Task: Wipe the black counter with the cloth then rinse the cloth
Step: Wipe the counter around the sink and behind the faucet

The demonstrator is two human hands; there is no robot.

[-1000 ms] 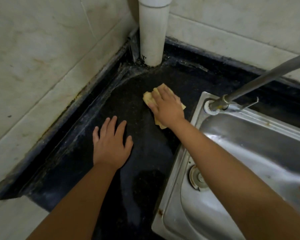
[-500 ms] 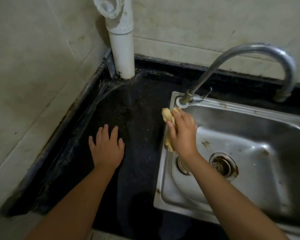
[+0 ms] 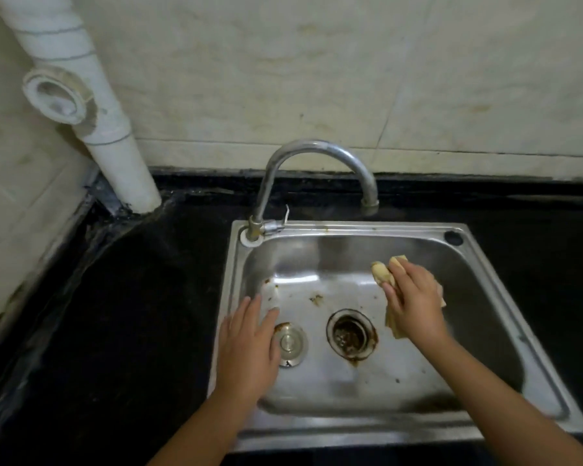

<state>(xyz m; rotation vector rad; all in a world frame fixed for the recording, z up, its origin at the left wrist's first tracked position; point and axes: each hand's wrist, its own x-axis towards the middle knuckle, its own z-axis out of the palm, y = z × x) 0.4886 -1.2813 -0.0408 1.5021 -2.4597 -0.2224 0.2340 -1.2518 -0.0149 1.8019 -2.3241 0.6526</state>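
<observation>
From the head camera we look down on a stainless steel sink (image 3: pixel 505 307) set in the black counter (image 3: pixel 132 314). Our right hand (image 3: pixel 414 306) is over the right half of the basin, fingers curled and clamped on the yellow cloth (image 3: pixel 382 275); the cloth bunches out past the fingertips toward the back of the sink and hangs below the palm on the drain side. Our left hand (image 3: pixel 248 348) is flat with the fingers straight and only slightly apart, holding nothing, over the sink's left rim and partly covering the round metal plug (image 3: pixel 290 343). Between our two hands lies the drain (image 3: pixel 350 334), ringed with brown grime. The curved tap (image 3: pixel 317 166) rises from the back left corner of the sink, its spout over the counter's back edge; we see no water running. A white pipe (image 3: pixel 115 142) stands in the counter's left corner against the tiled wall (image 3: pixel 317 62)
</observation>
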